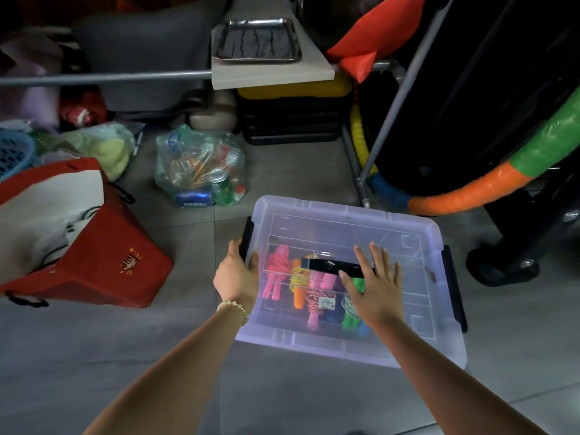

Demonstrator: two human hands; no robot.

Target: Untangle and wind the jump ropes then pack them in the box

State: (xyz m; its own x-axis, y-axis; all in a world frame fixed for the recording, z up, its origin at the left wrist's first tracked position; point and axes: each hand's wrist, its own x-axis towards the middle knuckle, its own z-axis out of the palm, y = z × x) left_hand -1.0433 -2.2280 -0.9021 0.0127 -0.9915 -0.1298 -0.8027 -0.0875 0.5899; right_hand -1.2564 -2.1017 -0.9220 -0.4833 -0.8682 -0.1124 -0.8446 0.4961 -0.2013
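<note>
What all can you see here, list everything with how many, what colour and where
box: one, clear, closed, centre of view
jump ropes: several, pink, orange, yellow, green, blue, wound inside the box
red bag: one, red, on the floor at left
plastic bag: one, clear, full, on the floor behind the box
tray: one, silver, on the white shelf at top
basket: one, blue, far left edge
hoop: one, orange, green, blue, yellow, at right
bracelet: one, pale beads, left wrist
left hand: one, grips the box's left edge
right hand: one, lies flat on the box's top
</note>
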